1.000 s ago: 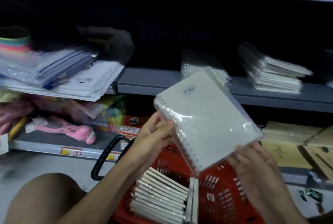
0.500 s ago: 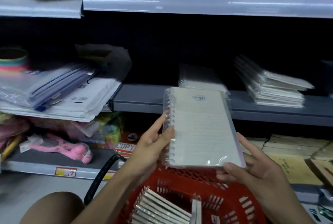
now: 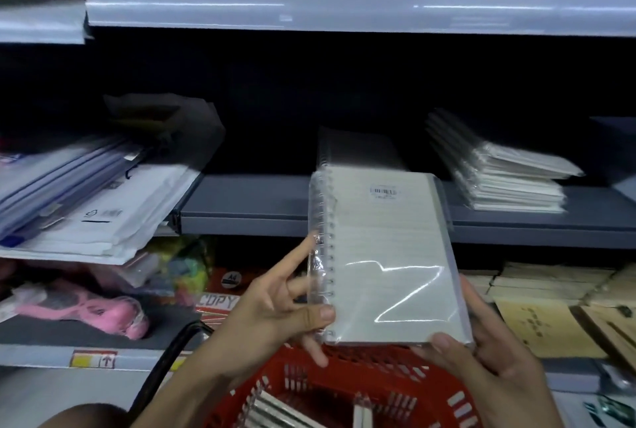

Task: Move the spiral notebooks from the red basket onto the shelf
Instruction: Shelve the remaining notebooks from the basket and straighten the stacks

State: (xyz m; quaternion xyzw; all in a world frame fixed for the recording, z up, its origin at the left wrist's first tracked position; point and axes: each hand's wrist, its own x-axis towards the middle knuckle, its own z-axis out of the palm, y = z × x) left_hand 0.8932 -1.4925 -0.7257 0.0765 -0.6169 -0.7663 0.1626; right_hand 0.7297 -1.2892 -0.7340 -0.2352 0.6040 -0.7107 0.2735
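A white spiral notebook (image 3: 389, 255) in clear wrap is held upright in front of the grey middle shelf (image 3: 247, 210), its coil on the left. My left hand (image 3: 275, 307) pinches the coil edge with thumb on the cover. My right hand (image 3: 488, 355) grips the bottom right corner. Below them the red basket (image 3: 344, 389) holds more spiral notebooks (image 3: 272, 410) standing on edge. On the shelf behind lies a stack of spiral notebooks (image 3: 358, 148), mostly hidden by the held one.
A taller stack of wrapped notebooks (image 3: 499, 176) lies right on the same shelf. Envelopes and folders (image 3: 86, 207) overhang at left. The lower shelf carries a pink item (image 3: 103, 314), copy paper and brown books (image 3: 547, 321). The basket's black handle (image 3: 165, 365) curves left.
The notebook has turned from tilted to upright and risen toward the middle shelf. Both hands moved up with it, and the view has shifted upward.
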